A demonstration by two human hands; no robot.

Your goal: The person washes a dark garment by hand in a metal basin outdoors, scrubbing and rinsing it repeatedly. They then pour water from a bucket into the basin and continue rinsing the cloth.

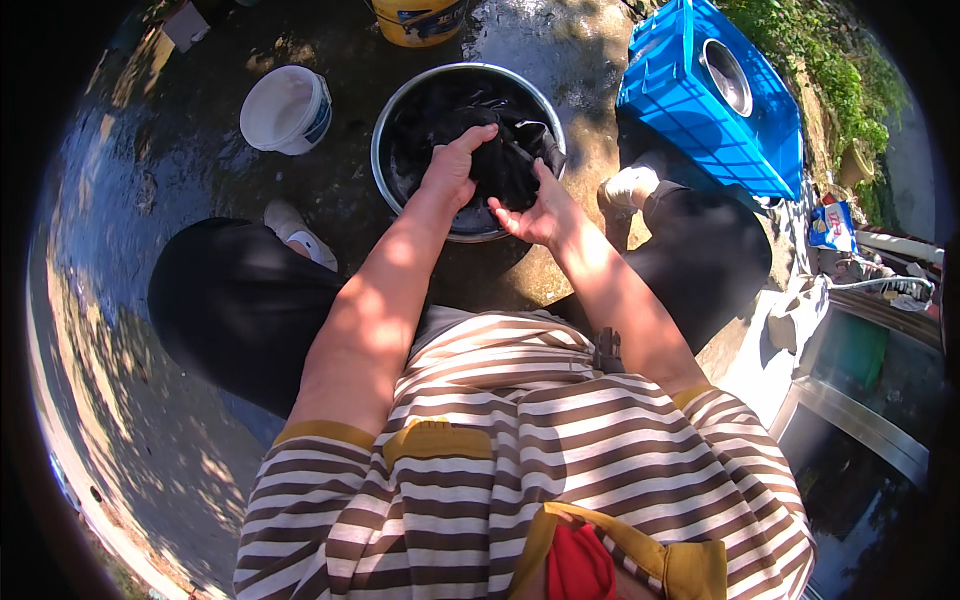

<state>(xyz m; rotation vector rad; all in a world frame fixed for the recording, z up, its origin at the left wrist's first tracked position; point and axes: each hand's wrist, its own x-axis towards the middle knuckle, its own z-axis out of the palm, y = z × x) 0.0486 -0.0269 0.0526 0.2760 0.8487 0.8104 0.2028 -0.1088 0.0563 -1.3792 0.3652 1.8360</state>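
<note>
A round metal basin (382,150) stands on the wet ground between my feet, with wet black cloth (440,125) bunched inside it. My left hand (455,172) closes round a fold of this cloth, its thumb stretched over the top. Opposite it, my right hand (542,208) is turned palm up, with loosely curled fingers below the cloth and the thumb beside it. The cloth lies between the two hands, above the basin's near half. Part of each hand's grip is hidden by the cloth.
A white bucket (285,110) stands left of the basin, and a yellow bucket (418,22) beyond it. At the right, a blue plastic crate (660,85) holds a metal bowl (727,77). My bent knees flank the basin. Green plants (830,80) grow behind the crate.
</note>
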